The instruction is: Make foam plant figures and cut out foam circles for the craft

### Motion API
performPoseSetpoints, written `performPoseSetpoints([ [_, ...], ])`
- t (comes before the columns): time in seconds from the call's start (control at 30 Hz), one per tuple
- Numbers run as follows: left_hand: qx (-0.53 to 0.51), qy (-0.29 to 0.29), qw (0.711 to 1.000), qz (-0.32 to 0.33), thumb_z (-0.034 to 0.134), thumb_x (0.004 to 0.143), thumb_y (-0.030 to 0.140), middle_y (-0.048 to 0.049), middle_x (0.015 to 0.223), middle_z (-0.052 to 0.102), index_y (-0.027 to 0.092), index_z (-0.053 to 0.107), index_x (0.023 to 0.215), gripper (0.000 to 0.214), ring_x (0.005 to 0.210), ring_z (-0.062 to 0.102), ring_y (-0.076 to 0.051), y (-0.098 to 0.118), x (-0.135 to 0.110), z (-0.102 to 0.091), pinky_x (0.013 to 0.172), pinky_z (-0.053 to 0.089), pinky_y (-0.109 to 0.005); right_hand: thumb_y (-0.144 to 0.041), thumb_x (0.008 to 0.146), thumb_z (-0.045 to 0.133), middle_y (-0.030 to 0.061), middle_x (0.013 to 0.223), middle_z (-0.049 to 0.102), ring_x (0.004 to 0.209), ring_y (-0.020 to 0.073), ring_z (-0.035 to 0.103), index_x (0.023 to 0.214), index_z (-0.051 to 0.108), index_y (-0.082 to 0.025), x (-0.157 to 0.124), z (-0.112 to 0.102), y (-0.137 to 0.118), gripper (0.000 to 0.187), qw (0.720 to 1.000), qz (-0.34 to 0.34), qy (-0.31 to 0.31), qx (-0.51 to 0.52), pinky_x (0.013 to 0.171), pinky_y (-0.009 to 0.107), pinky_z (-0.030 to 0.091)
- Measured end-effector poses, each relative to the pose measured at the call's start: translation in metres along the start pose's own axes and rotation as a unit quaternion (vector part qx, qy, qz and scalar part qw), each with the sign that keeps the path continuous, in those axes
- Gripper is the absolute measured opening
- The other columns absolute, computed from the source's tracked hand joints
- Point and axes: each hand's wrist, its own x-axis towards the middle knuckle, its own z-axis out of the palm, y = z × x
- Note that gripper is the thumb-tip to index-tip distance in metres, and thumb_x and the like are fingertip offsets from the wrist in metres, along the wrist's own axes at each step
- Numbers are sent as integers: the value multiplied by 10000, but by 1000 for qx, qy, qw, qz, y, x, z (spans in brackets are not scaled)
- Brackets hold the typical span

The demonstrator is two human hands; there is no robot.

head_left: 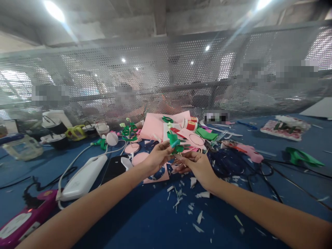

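Observation:
In the middle of the head view, a green paper flower (174,139) with a pale tip and cut leaves is held upright in front of me. My left hand (158,158) pinches it at the side of its leaves. Just below the leaves, my right hand (199,166) is closed with fingertips together at the thin stem, which is mostly hidden by the fingers. Left of my hands stand similar green paper flowers (129,132) on a round pink paper base (132,148). A pink paper disc (140,158) lies partly behind my left wrist.
Pink sheets (151,127), red-and-white rolls (188,124) and green paper (207,134) are heaped behind. A pink glue gun (249,152) rests right. Left are a white power bank (83,178), a magenta extension socket (32,212) and cables. White scraps (199,217) litter the blue table (155,221).

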Motion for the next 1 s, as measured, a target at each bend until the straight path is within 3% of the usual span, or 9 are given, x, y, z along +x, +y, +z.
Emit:
performPoseSetpoints([
  [0.17, -4, -53, 999, -12, 837, 604, 257, -137, 1071, 701, 140, 680, 1004, 445, 987, 667, -255, 3, -4, 3, 827, 527, -320, -520, 555, 805, 49, 706, 742, 558, 247, 701, 734, 660, -195, 0, 0, -1, 398, 1000, 0, -5, 0, 555, 375, 600],
  [0.27, -15, -18, 1000, -10, 837, 592, 190, -117, 1038, 705, 148, 667, 987, 432, 911, 686, -239, 3, -3, 1, 812, 537, -333, -531, 554, 802, 53, 726, 745, 560, 252, 700, 749, 664, -194, 1, -1, -1, 413, 1000, -6, -2, -4, 547, 379, 597],
  [0.4, -44, 41, 998, 6, 701, 769, 278, -77, 1003, 703, 177, 662, 931, 194, 889, 681, -208, 5, 2, -5, 824, 549, -373, -519, 602, 783, 64, 723, 743, 569, 230, 702, 776, 670, -172, 0, -2, 0, 405, 1000, -23, -7, -19, 555, 342, 597],
  [0.47, -48, 49, 998, 16, 666, 801, 285, -71, 1030, 697, 185, 663, 944, 175, 917, 674, -205, 7, 4, -8, 842, 545, -377, -514, 617, 777, 65, 710, 741, 568, 223, 701, 773, 657, -169, 0, -2, 1, 397, 999, -23, -6, -23, 552, 331, 595],
  [0.67, 7, 12, 1000, 22, 815, 633, 205, -88, 981, 728, 154, 665, 1008, 407, 908, 687, -218, 8, 4, -4, 830, 540, -332, -512, 575, 799, 35, 638, 720, 547, 235, 697, 747, 620, -186, 0, -2, 3, 410, 1000, -16, -14, -19, 540, 350, 590],
  [0.9, 7, 7, 998, 57, 837, 601, 250, -109, 1060, 719, 151, 666, 1064, 503, 982, 672, -228, 9, 4, 1, 861, 526, -321, -473, 549, 819, 37, 634, 725, 536, 224, 695, 710, 638, -190, 1, -1, 3, 372, 1000, -3, -13, -14, 526, 334, 585],
  [1.0, 18, 24, 996, 84, 835, 599, 245, -87, 1042, 724, 164, 675, 1063, 498, 936, 678, -199, 14, 5, -1, 800, 538, -272, -430, 546, 830, 38, 636, 730, 545, 215, 700, 688, 636, -194, 0, 0, 2, 338, 1000, 11, -6, -12, 513, 304, 579],
])
